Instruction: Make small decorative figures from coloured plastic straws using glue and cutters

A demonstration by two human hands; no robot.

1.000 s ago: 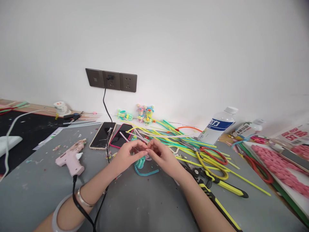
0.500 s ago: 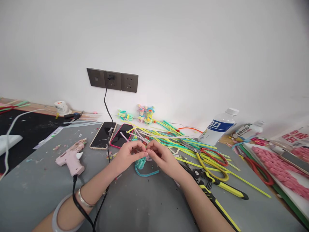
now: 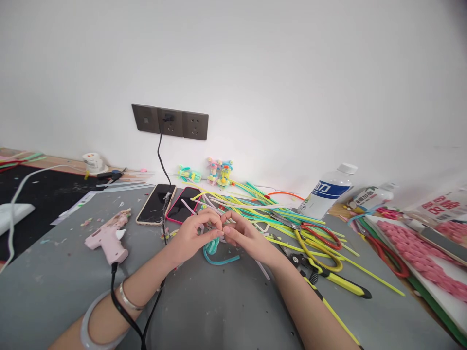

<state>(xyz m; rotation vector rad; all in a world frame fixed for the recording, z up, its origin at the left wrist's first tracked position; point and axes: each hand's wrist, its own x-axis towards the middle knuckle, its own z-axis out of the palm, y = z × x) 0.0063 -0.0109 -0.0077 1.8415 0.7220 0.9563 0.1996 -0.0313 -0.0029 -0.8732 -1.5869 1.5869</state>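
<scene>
My left hand [image 3: 196,236] and my right hand [image 3: 248,238] meet fingertip to fingertip above the grey table. Thumbs and fingers of both are closed in a pinch; what lies between them is too small or hidden to make out. Just below the fingertips shows a coiled teal pipe-cleaner piece [image 3: 211,247], its loose tail [image 3: 223,261] curving right. My fingers partly cover this piece, and I cannot tell whether they touch it. A pale lilac pipe cleaner [image 3: 263,270] pokes out under my right hand.
Pipe cleaners [image 3: 251,206] lie piled behind my hands, with scissors [image 3: 321,236] and yellow-black pliers [image 3: 328,274] at right. A pink glue gun [image 3: 111,236] and two phones [image 3: 155,204] lie left. Small figures [image 3: 220,172], a bottle [image 3: 324,192] and pink braided material [image 3: 419,253] stand or lie around.
My right hand's fingers have shifted slightly, and more of the lilac pipe cleaner shows below it. The view has turned a little; the hands remain together at the same spot.
</scene>
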